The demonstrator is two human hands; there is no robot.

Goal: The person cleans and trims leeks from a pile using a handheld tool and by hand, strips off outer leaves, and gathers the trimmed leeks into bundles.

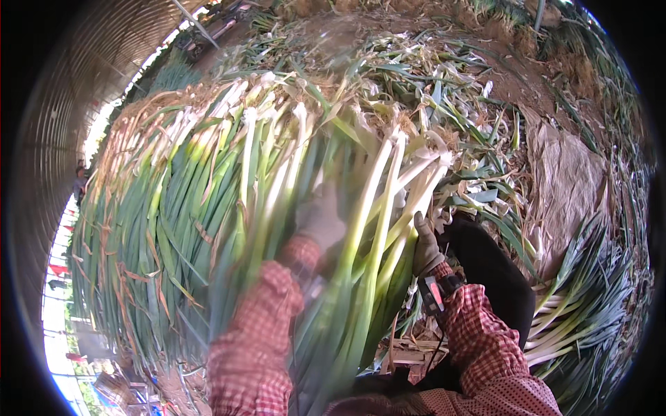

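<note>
Several thick green onions (378, 201) slant up in front of me, white root ends away from me and green leaves toward my lap. At their right edge is my gloved right hand (427, 248), thumb up, closed around the outer stalks. Part of its fingers is hidden behind them. My gloved left hand (321, 216) reaches over the leaves just left of these stalks. It is smeared by motion, so its fingers and any hold do not show. A large heap of green onions (173, 187) lies left of it, roots at the far side.
Stripped leaves and peelings (444, 90) litter the ground beyond the heap. A brown sheet (565, 180) lies at the right, with another pile of green onions (579, 298) nearer me. My dark-clad knee (489, 256) stands beside my right hand. A curved ribbed wall (76, 90) rises at left.
</note>
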